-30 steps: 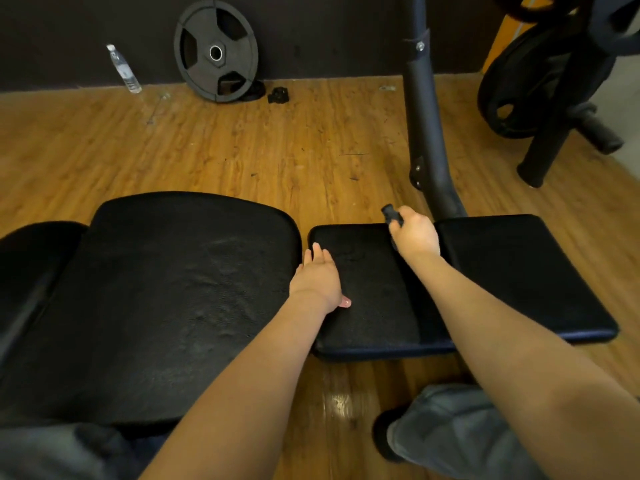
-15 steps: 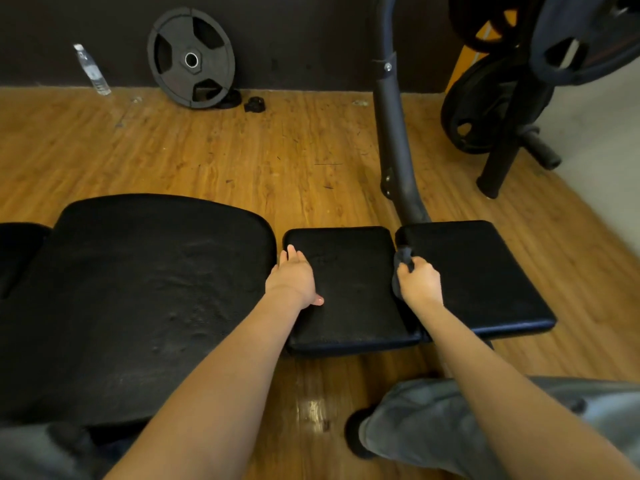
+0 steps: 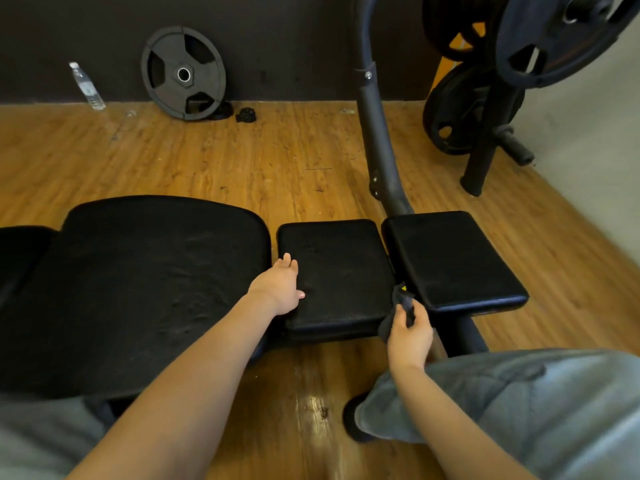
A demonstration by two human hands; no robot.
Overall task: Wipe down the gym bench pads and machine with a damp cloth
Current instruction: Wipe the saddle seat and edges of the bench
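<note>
Both bare forearms are reaching forward from the bottom of the view. The left hand (image 3: 280, 288) is lying flat with fingers straight and together, palm down, thumb sticking out to the right, and it is resting on the pad (image 3: 332, 271). The right hand (image 3: 410, 336) is sitting nearer the body, wrist bent, fingers curling and pinching the cloth (image 3: 398, 308) between thumb and fingertips.

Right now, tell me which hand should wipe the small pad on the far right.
Right. The right hand already grips the cloth at the gap beside the right pad. The left hand lies flat on the middle pad, holding nothing.
</note>
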